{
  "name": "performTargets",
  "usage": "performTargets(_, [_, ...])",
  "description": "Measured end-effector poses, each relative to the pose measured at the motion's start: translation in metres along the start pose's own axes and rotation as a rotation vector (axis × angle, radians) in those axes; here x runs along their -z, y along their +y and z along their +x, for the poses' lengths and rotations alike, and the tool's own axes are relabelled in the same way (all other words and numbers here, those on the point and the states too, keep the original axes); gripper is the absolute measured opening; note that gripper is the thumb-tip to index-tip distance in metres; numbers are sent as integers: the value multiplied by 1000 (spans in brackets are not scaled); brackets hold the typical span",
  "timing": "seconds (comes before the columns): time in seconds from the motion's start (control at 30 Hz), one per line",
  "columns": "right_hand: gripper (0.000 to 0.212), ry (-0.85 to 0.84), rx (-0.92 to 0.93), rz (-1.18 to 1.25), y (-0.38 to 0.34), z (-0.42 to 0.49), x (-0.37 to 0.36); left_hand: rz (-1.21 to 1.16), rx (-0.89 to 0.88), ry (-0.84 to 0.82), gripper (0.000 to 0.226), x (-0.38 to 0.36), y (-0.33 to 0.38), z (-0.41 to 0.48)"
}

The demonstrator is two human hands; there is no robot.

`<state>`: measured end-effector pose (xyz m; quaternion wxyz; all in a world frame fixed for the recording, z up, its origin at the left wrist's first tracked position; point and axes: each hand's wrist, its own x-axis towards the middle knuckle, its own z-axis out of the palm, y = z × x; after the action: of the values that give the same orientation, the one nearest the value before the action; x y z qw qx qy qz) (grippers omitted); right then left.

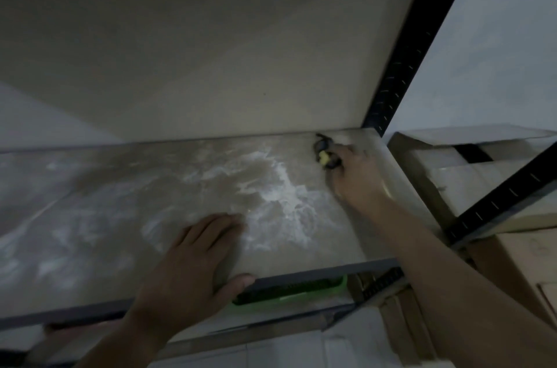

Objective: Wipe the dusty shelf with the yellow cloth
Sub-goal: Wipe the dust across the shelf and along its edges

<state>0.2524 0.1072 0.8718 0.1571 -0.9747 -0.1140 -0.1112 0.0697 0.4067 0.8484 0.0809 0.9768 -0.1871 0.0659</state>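
One shelf (90,186): pale board, white dust streaked over nearly all of the top; wiping judged barely begun, almost the whole surface left to do.
Cardboard boxes (452,168): stacked just right of the shelf.
Black upright (401,66): stands at the shelf's far right corner.
Dust patch (280,195): thickest white smear, centre-right, between the two hands; not yet wiped.
Left hand (193,265): lies flat on the near part of the shelf, fingers straight, thumb over the front edge; holds nothing.
Right hand (355,177): reaches into the far right corner, fingers curled round the cloth.
Green basket (289,292): sits on the level below, partly hidden by the front edge.
Yellow cloth (324,158): small bunch gripped in the right hand at the back right corner; on the board or just above it, cannot tell; dark shape (321,144) beside it, too blurred to name.
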Motion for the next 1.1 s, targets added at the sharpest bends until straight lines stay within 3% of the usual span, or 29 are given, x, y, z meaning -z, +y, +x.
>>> performTargets(0.07, [45,-108,163,183,-18,-18,0,0,2,-1,78,0,0,1])
performTargets(0.13, [41,-111,180,296,-8,-19,8,4,-4,7,77,0,0,1])
performTargets(0.23, [47,81,-164,65,34,4,18,15,-10,18,76,-3,0,2])
performTargets(0.3, [45,37,-390,-15,45,6,17,14,-17,28,75,-5,-1,2])
performTargets(0.4, [35,34,-214,-21,30,-11,8,9,-20,36,75,-6,-3,1])
performTargets(0.57, [14,24,68,209,2,-74,14,-2,-20,38,76,-6,-3,1])
performTargets(0.73, [22,-31,126,281,7,-63,14,-7,-7,24,77,-2,0,2])
performTargets(0.83, [25,46,21,243,14,-7,6,8,-11,7,77,1,1,2])
performTargets(1.0, [34,152,-451,28,31,58,-1,10,-26,18,77,3,1,3])
performTargets(1.1, [35,181,-356,27,28,53,-3,14,-29,25,78,3,1,3])
